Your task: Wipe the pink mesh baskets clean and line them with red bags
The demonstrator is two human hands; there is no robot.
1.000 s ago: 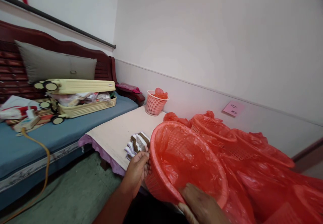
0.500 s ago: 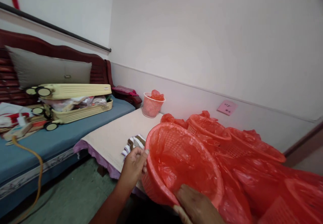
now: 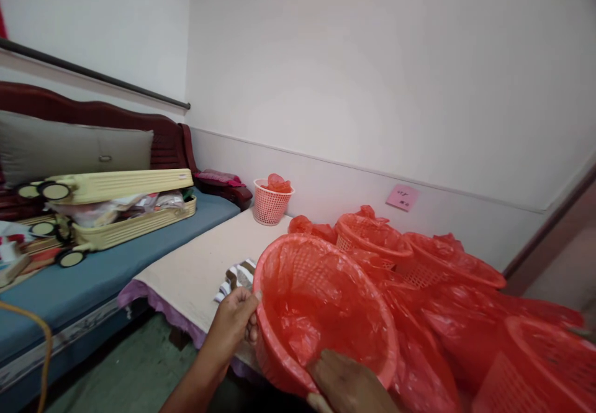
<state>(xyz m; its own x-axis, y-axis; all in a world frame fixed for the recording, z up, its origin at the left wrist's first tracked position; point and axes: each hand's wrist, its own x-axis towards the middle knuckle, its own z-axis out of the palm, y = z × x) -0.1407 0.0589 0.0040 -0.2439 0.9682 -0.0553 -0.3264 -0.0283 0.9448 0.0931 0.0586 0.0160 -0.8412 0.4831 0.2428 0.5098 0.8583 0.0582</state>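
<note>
Closest to me is a red plastic basket (image 3: 266, 338) lined with a thin red plastic bag (image 3: 335, 295), its mouth tilted toward me. My left hand (image 3: 237, 318) pinches the left side of the rim, thumb on top and fingers curled outside. At the near rim, my right hand (image 3: 347, 379) reaches over the edge, fingers and thumb closed around rim and bag. Its fingertips are partly hidden. A striped brown and white cloth (image 3: 235, 278) lies just beyond my left hand.
More bag-lined red baskets (image 3: 372, 236) crowd the right side of the bed (image 3: 195, 270). A small pink basket (image 3: 271, 205) holding a crumpled red bag stands by the wall. Left, a yellow suitcase (image 3: 130, 223) lies part open on a blue mattress (image 3: 107, 282). A pink note (image 3: 403, 197) is on the wall.
The view has swung slightly right and up, so the surroundings appear shifted left. Both hands keep their hold on the basket rim.
</note>
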